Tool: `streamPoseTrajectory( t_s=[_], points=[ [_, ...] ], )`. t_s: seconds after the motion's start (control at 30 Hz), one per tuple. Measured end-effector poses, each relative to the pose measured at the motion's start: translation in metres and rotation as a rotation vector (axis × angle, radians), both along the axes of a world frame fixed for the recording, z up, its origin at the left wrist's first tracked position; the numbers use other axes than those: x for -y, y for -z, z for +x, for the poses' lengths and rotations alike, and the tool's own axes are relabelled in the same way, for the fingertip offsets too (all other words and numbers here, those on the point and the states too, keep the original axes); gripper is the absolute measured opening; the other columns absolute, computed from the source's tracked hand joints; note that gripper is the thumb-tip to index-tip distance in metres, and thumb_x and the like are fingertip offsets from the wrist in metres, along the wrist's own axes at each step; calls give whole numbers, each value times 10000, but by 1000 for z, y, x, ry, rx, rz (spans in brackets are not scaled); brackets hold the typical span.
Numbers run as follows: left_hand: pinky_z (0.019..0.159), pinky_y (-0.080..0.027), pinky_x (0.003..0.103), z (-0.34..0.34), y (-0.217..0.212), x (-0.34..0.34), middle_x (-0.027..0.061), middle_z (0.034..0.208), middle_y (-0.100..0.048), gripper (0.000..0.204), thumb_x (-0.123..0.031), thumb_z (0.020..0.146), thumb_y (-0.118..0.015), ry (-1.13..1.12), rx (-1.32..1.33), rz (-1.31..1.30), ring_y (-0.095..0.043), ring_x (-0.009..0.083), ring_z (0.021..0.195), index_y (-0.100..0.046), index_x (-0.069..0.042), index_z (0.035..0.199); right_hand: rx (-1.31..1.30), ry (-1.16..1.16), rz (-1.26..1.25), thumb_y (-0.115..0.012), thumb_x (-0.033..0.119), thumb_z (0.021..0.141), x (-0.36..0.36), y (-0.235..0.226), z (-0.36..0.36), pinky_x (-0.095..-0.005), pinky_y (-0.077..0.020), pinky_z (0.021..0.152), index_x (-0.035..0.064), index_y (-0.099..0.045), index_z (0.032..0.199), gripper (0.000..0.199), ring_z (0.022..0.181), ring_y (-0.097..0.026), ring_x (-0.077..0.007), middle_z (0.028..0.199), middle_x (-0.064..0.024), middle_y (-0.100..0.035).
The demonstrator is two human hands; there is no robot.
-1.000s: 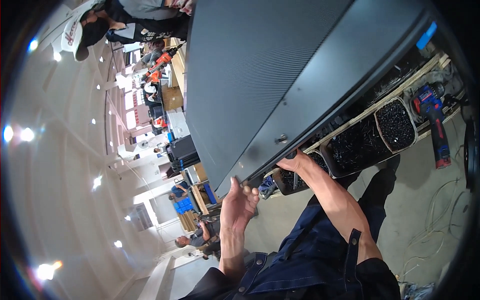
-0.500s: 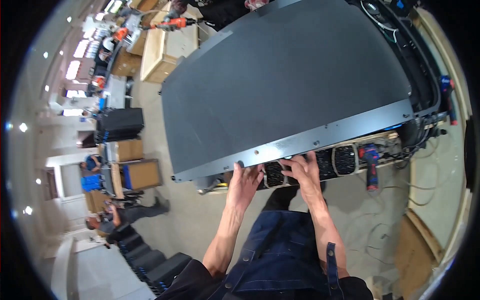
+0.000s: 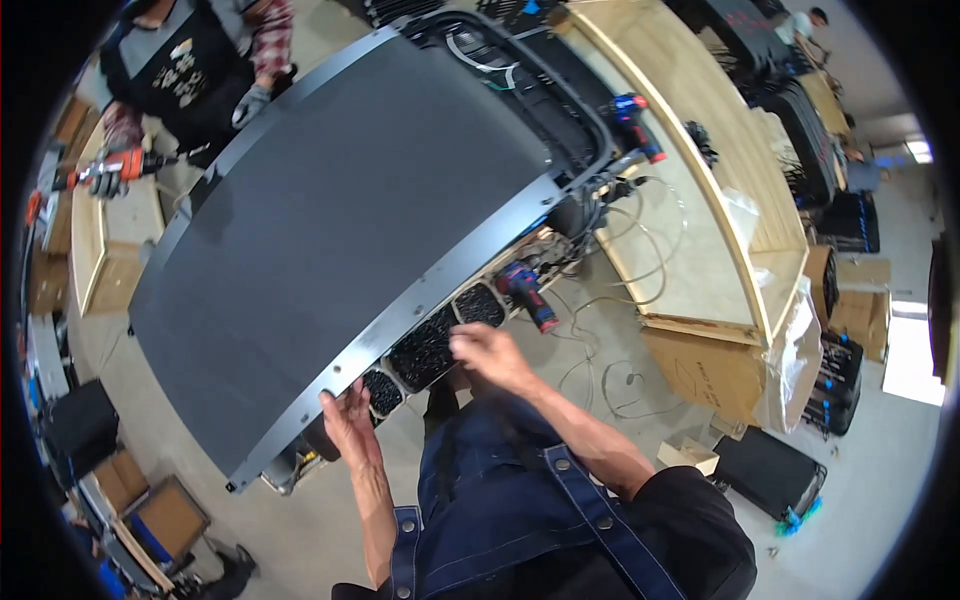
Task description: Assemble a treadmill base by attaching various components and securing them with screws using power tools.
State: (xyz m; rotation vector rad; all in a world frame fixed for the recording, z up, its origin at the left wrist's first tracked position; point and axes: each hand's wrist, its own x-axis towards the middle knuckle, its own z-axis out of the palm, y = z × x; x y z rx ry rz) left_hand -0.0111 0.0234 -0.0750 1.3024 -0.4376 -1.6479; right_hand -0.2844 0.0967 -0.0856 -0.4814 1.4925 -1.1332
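Note:
A large dark grey panel (image 3: 330, 210) lies in front of me, with a bare metal strip (image 3: 385, 325) along its near edge. My left hand (image 3: 352, 425) is at that edge, its fingers spread and the fingertips touching the strip. Below the strip, bins (image 3: 425, 350) hold many small black pieces that look like screws. Over the right part of these bins is my right hand (image 3: 485, 352), with its fingers curled together. Whatever is between those fingers is hidden. A blue and red cordless drill (image 3: 525, 295) lies just right of the bins.
Across the panel, a person (image 3: 185, 80) in gloves holds an orange drill (image 3: 120, 170). A second blue and red drill (image 3: 635, 125) lies on the wooden bench (image 3: 660, 200) at right. Cables and a hose (image 3: 660, 270) hang between the bench and the panel.
The view has turned to the right. My right hand has left the panel's edge for the bins, and its fingers have drawn together. My left hand stays at the edge.

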Motion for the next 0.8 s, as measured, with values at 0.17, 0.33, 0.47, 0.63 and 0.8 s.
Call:
streamPoseTrajectory(
  t_s=[0.17, 0.33, 0.47, 0.63, 0.8],
  points=[
    [961, -508, 403, 4, -3, -3, 44, 995, -656, 534, -514, 1007, -622, -44, -13, -28, -640, 261, 1111, -591, -42, 1254, -150, 637, 53, -651, 208, 1005, -63, 37, -164, -288, -581, 642, -31, -631, 1240, 335, 799, -710, -171, 972, -84, -710],
    [888, -549, 379, -7, -14, -1, 57, 999, -668, 487, -488, 998, -645, -140, -10, -21, -650, 250, 1070, -624, -60, 1228, -562, 737, -57, -643, 179, 994, -30, 15, -296, -270, -533, 643, -50, -688, 1057, 242, 733, -663, -128, 866, -83, -710],
    [975, -550, 386, -31, -22, -1, 74, 1076, -707, 463, -496, 980, -669, -271, 98, 27, -668, 254, 1097, -656, -72, 1166, -399, 78, 124, -649, 226, 967, -14, -14, -352, -311, -541, 730, -37, -731, 984, 276, 763, -672, -147, 842, -73, -726],
    [916, -598, 379, -21, -13, 0, 69, 1049, -730, 439, -491, 977, -673, -293, 163, 43, -715, 242, 1002, -666, -81, 1132, -33, 175, 136, -649, 216, 980, -22, -25, -368, -312, -602, 719, -53, -712, 1057, 286, 805, -737, -198, 974, -169, -748],
    [951, -550, 379, -24, -4, 1, 35, 1078, -636, 535, -574, 996, -600, -338, 236, 51, -637, 205, 1036, -604, -81, 1204, -181, 555, 45, -631, 193, 1000, -1, 19, -453, -301, -602, 626, -45, -645, 1218, 323, 745, -722, -192, 919, -131, -732]
  ],
)
